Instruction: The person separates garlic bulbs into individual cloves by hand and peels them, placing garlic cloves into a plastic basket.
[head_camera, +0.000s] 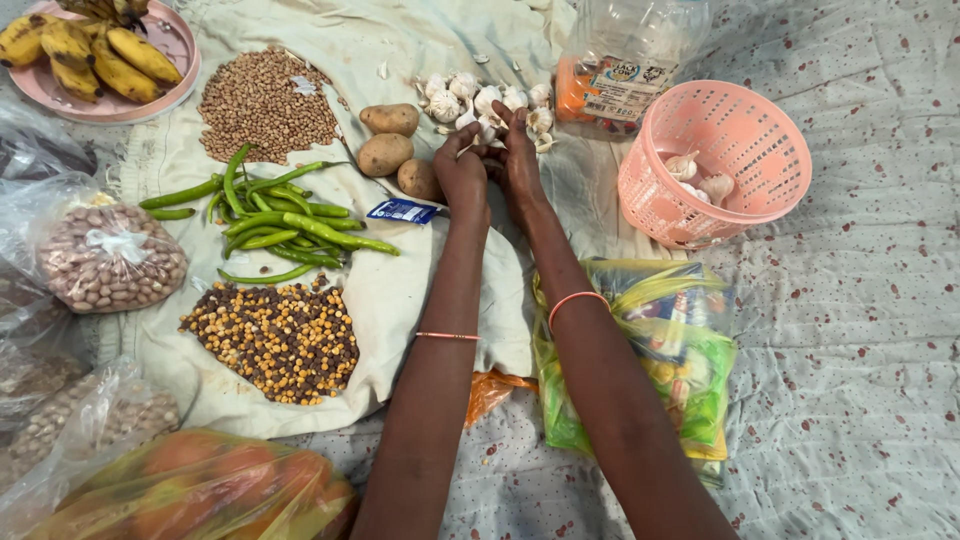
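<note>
Both hands, left hand and right hand, touching garlic bulbs (beside potatoes).

The pink plate of yellow bananas is cut off by the top edge, and the clear plastic bottle loses its upper part there too. The clear bag of orange-red fruit runs off the bottom edge. Whatever the left hand and right hand pinch between their fingertips is too small to tell.
</note>
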